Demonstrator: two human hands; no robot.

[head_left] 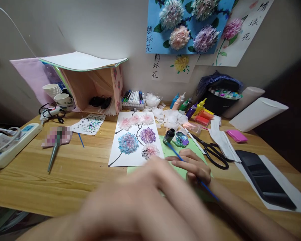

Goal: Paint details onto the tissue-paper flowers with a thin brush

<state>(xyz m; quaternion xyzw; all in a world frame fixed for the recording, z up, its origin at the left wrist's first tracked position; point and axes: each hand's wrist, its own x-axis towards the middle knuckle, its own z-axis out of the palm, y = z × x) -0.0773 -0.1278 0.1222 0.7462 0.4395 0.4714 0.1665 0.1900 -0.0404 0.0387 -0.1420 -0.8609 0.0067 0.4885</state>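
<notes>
My right hand [194, 165] is closed on a thin blue stick [175, 151], whose tip reaches the mouth of a small dark bottle [169, 136]. The bottle tilts over the green sheet, next to a round palette [181, 139] smeared with purple and green. Large and blurred, my left hand [140, 201] fills the lower middle of the view, close to the camera; its fingertips and anything in them cannot be made out. Beyond it lies a white sheet [119, 159] bearing several fluffy flowers in pink, blue and purple, with dark painted branches.
Black scissors [215, 155], a dark phone [266, 180] and white tissue lie at the right. Paint bottles [184, 105] and marker pens [132, 97] stand at the back. At the left are an open box [90, 83], a power strip [17, 147] and paper cups [62, 99].
</notes>
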